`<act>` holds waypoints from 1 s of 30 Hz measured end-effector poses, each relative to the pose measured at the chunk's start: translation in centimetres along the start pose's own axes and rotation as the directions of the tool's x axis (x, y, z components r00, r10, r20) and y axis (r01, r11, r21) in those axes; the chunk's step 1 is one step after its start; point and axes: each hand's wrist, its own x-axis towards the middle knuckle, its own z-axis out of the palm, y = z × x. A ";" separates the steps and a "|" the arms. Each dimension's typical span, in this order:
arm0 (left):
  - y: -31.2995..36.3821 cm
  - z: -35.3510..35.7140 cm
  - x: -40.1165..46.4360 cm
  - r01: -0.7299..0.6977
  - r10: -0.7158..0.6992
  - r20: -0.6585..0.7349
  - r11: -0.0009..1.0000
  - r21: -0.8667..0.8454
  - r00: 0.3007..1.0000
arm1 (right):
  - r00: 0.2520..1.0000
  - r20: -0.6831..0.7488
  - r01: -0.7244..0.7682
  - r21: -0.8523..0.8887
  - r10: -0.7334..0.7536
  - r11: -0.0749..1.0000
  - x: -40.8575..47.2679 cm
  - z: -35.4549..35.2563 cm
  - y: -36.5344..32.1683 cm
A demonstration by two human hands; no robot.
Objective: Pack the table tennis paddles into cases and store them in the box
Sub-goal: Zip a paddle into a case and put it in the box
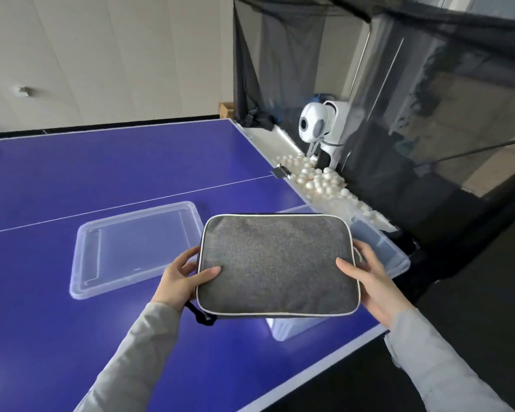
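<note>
**Case zipped & in hand, box drop still to do**

Grey paddle case [277,264] w/ white piping is held flat in the air by both hands, right over the clear plastic box [381,248] at the near right corner of the blue table [101,179]. Left hand [180,279] grips the case's left edge, thumb on top, fingers curled under. Right hand [369,281] does the same on the right edge. Black wrist loop [201,315] hangs off the near left corner.

Progress, as a judgement: case looks closed and bulges a bit, so prob. a paddle is packed inside, though none is visible. Box is mostly hidden under the case, so can't tell if anything's already in it. Box lid [134,248] lies off to the left on the table, apart from the box.

Left to do: lower case into box; lid likely goes on after. No loose paddles or other cases in view, so this may be the last one, can't confirm.

Beyond the table edge: ball robot [318,126], pile of white balls [318,179], black catch net [428,84].
</note>
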 end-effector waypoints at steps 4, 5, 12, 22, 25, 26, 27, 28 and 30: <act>-1.5 6.6 0.0 0.010 -0.010 -0.005 1.000 -0.018 1.000 | 1.000 -0.002 -0.011 -0.010 0.011 1.000 1.3 -6.6 -1.9; -1.8 7.9 0.1 0.011 -0.012 -0.011 1.000 -0.022 1.000 | 1.000 0.001 -0.011 -0.018 0.011 1.000 1.9 -8.0 -2.4; -2.9 14.4 2.6 0.039 -0.040 -0.019 0.997 -0.066 0.999 | 0.999 0.007 -0.038 -0.064 0.039 0.997 8.0 -13.9 -3.8; -6.8 18.7 10.0 0.123 -0.126 -0.093 0.992 -0.041 0.988 | 0.992 0.018 -0.118 -0.132 0.121 0.984 18.6 -16.7 -1.5; -8.0 18.6 11.6 0.168 -0.172 -0.183 0.985 -0.034 0.968 | 0.990 0.015 -0.134 -0.147 0.138 0.980 21.1 -15.9 -0.1; -8.4 18.5 12.1 0.190 -0.193 -0.210 0.981 -0.036 0.958 | 0.990 0.017 -0.138 -0.167 0.143 0.976 21.7 -15.6 0.4; -8.9 18.3 12.5 0.210 -0.211 -0.235 0.977 -0.027 0.949 | 0.989 0.018 -0.143 -0.188 0.149 0.972 22.2 -15.4 0.9; -9.2 18.3 12.7 0.223 -0.218 -0.260 0.975 -0.008 0.941 | 0.988 0.017 -0.148 -0.206 0.155 0.967 22.5 -15.2 1.4; -9.7 18.2 13.2 0.249 -0.221 -0.313 0.967 0.052 0.924 | 0.985 0.012 -0.166 -0.224 0.173 0.960 23.1 -15.2 2.4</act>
